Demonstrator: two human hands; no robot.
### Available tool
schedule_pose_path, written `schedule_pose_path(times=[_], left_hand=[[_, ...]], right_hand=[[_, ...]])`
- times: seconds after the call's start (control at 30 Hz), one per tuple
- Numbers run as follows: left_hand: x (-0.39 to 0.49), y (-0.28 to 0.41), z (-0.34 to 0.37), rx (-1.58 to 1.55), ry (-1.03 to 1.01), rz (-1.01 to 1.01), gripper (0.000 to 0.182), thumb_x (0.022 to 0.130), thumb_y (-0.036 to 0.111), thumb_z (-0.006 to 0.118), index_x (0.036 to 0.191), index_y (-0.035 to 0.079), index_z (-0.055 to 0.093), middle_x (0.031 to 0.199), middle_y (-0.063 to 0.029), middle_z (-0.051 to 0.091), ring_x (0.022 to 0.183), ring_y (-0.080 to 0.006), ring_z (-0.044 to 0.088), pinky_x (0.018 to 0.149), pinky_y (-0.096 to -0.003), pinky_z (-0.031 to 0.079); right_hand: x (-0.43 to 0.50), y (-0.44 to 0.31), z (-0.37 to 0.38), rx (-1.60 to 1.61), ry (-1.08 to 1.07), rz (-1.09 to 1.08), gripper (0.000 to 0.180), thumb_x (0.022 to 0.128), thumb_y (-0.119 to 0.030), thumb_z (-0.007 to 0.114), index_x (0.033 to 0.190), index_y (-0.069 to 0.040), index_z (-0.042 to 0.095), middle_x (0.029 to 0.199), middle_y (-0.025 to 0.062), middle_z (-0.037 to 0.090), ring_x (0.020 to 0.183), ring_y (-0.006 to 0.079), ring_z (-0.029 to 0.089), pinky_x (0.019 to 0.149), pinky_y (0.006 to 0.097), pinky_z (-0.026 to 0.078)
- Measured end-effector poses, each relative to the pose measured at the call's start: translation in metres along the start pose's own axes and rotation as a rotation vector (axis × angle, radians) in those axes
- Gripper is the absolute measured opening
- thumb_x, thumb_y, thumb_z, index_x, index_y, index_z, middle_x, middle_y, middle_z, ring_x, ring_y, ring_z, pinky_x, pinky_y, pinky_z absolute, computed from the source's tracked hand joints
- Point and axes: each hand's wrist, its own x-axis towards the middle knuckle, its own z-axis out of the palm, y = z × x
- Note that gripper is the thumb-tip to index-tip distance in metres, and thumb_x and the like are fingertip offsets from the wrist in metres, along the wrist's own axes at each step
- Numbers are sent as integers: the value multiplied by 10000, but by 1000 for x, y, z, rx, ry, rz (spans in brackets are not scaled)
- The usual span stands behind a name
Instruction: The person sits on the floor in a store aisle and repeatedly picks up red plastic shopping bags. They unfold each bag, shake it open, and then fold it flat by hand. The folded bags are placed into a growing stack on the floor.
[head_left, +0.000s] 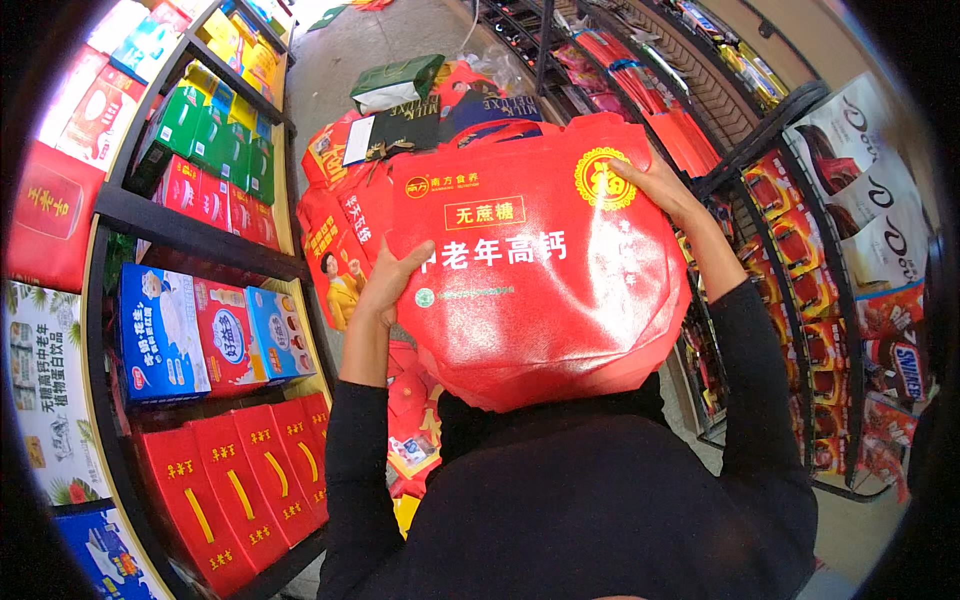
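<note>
A stack of flattened red gift bags (510, 315) with white and yellow printing lies across the person's front, held up between both hands. My left hand (390, 277) grips its left edge, with the thumb on the printed face. At the upper right corner, my right hand (652, 180) clasps the bags, its thumb beside a round yellow emblem. Just beyond the bags are a black printed bag (405, 131), a dark blue one (491, 112) and a green and white bag (397, 81). The fingers behind the bags are hidden.
Black-framed shelves on the left hold red drink cartons (240, 480), blue and red boxes (161, 330) and green boxes (210, 142). Wire racks on the right carry packaged sweets (825, 360) and silvery chocolate bags (870, 187). More red bags (334, 247) lie on the floor.
</note>
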Motion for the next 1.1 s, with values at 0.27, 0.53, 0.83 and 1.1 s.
schedule_pose_path(times=[0.27,0.53,0.83,1.1], left_hand=[[-36,-47,19,-198,-16,-135,593,887,239,707,1383,49,445,1302,-109,592,1118,-222,616,939,-384,522],[-35,-9,6,-267,37,5,555,853,143,720,1333,16,471,1200,-116,640,1037,-238,658,851,-371,572],[-73,98,-6,-3,-3,772,509,766,60,768,1223,-21,560,1086,-101,676,953,-196,661,845,-347,547],[-71,1,-34,5,-146,534,794,598,232,935,1266,35,553,1161,-59,646,1055,-205,613,923,-368,498]], right_hand=[[-17,87,-14,83,223,73,887,841,-276,772,1519,-83,232,1403,182,496,1219,245,556,996,370,473],[-39,54,-20,357,195,-138,700,869,-157,724,1452,-12,365,1318,127,578,1122,184,612,945,340,522],[-94,-81,-46,281,327,-820,770,813,-225,780,1424,-27,355,1344,97,540,1236,207,524,1054,368,411],[-133,47,-14,99,279,-396,745,626,-262,884,1233,-20,526,1160,66,612,1067,189,599,929,369,486]])
